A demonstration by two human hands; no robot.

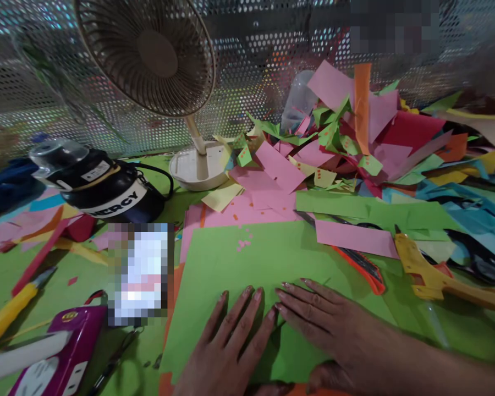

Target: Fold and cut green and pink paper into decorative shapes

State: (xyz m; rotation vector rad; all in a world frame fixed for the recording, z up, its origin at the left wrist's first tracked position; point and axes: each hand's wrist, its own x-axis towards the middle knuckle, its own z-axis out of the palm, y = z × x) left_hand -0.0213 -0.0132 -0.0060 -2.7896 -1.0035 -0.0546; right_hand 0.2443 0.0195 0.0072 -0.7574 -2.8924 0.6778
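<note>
A large sheet of green paper (214, 258) lies on the table in front of me, with pink and orange sheets showing at its edges. My left hand (233, 341) rests flat on its lower part, fingers spread. Beside it, my right hand (325, 324) also lies flat on the green sheet, its fingertips close to my left index finger. Neither hand holds anything. Tiny pink paper bits (244, 242) are scattered on the sheet's upper part. Right of the sheet are an orange box cutter (367, 269) and a pink paper strip (355, 239).
A fan (159, 52) stands at the back by a perforated metal screen. Colourful paper scraps (346, 132) are heaped at back right. A yellow glue gun (429, 269) lies at right. Left are a black bottle (115, 187), a purple power strip (78, 341) and a yellow-handled tool (14, 308).
</note>
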